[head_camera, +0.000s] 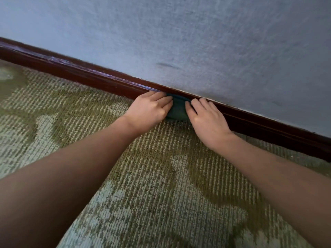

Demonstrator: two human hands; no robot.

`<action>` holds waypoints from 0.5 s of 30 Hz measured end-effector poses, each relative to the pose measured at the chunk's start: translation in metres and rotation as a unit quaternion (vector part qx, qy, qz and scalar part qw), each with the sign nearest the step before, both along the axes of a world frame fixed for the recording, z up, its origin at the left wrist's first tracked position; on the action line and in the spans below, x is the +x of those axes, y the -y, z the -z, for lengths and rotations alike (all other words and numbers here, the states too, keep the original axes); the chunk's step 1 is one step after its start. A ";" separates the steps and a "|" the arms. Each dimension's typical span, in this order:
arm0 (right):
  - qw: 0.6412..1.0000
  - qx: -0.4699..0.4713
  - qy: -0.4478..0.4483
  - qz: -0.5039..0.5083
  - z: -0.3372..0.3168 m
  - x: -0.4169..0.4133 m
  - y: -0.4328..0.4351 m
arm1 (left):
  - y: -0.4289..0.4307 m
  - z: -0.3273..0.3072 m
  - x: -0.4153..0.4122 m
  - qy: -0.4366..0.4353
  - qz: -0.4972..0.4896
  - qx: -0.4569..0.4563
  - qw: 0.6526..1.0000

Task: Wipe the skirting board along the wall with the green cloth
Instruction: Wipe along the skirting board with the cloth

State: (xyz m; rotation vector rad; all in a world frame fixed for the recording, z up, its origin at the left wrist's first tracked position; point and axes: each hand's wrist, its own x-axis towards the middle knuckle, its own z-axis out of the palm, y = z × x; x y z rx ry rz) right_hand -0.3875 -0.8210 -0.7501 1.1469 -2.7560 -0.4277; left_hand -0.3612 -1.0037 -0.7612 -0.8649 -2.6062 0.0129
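Green cloth (pixel 178 110): dark green, bunched into a pad; set against the face of the skirting board, its lower edge at the carpet line, between the two hands.
Left hand (pixel 150 108): fingers curled, clasping the cloth's left end; knuckles up, fingertips at the board's top edge.
Right hand (pixel 206 119): grasping the cloth's right end, thumb laid across its face, fingers bent over the top of the board.
Forearms: bare, both reaching in from the near edge of the view and converging on the cloth.
Skirting board (pixel 89 76): dark red-brown, glossy, running diagonally from upper left to lower right at the foot of the wall.
Wall (pixel 197 36): blue-grey, textured; one dark scuff mark (pixel 168 66) above the hands.
Carpet (pixel 161 176): looped pile, olive green with pale patterned patches, meeting the board.
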 end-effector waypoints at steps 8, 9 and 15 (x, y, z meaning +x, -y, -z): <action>0.991 0.127 -0.013 -0.036 -0.014 0.000 0.011 | 0.013 0.011 -0.001 -0.034 0.052 -0.032 0.998; 0.987 0.146 -0.040 -0.053 -0.021 0.001 0.009 | 0.013 0.010 -0.001 -0.036 0.059 -0.035 0.997; 0.969 0.171 -0.115 -0.135 -0.035 0.001 -0.004 | 0.018 0.003 -0.005 -0.071 0.144 -0.047 0.986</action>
